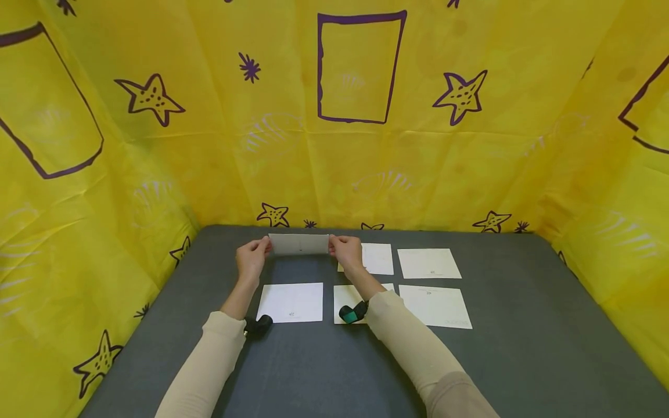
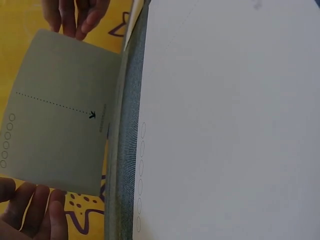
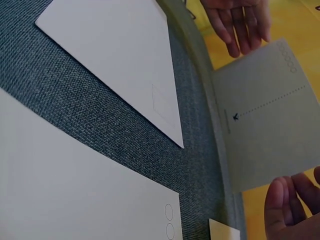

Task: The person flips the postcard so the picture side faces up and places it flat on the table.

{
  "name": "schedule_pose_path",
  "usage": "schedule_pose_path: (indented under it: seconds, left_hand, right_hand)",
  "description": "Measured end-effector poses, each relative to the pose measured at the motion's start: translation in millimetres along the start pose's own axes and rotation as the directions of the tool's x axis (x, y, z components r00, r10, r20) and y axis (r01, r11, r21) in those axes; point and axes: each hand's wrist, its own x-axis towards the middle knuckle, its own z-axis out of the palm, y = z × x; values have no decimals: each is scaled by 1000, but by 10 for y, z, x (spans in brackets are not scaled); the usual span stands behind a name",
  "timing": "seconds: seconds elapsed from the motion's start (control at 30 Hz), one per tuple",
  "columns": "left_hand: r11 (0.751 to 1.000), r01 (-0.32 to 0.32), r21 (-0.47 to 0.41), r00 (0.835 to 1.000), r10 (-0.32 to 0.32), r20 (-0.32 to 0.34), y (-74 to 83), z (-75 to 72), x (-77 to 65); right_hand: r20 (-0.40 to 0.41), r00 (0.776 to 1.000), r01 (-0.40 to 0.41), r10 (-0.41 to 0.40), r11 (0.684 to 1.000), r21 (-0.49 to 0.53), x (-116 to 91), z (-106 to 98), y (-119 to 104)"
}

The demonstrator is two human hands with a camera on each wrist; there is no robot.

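Both hands hold a postcard (image 1: 299,244) by its two short ends, tilted up near the table's far edge. My left hand (image 1: 252,259) pinches its left end; my right hand (image 1: 347,252) pinches the right end. In the left wrist view, small circles, a dotted line and a tiny plane mark show on the postcard (image 2: 65,110), with the left hand (image 2: 35,212) below it and the right hand (image 2: 75,15) above. The right wrist view shows the same side of the postcard (image 3: 270,115), my right hand (image 3: 295,205) lowest.
Several white postcards lie in two rows: one front left (image 1: 290,302), one front middle (image 1: 342,293) partly under the right arm, one front right (image 1: 436,306), one back right (image 1: 430,263), one back middle (image 1: 377,258). A yellow patterned cloth (image 1: 360,162) hangs around the grey table (image 1: 522,325).
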Motion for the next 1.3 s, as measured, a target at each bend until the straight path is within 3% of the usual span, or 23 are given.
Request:
schedule_pose_path:
  seconds: [0.6,0.9,1.3]
  left_hand:
    - [999,22,-29,1000,-21,14,10,-52,-11]
    - [998,66,-21,997,-65,41,24,-74,-12]
    - [996,92,4,994,-92,56,-29,-102,41]
  right_hand:
    - [51,999,4,-3,1000,-9,29,-64,-1]
    - [63,998,-2,3,1000,-8,50,-81,25]
    - [117,993,21,-9,994,-106,30,-72,49]
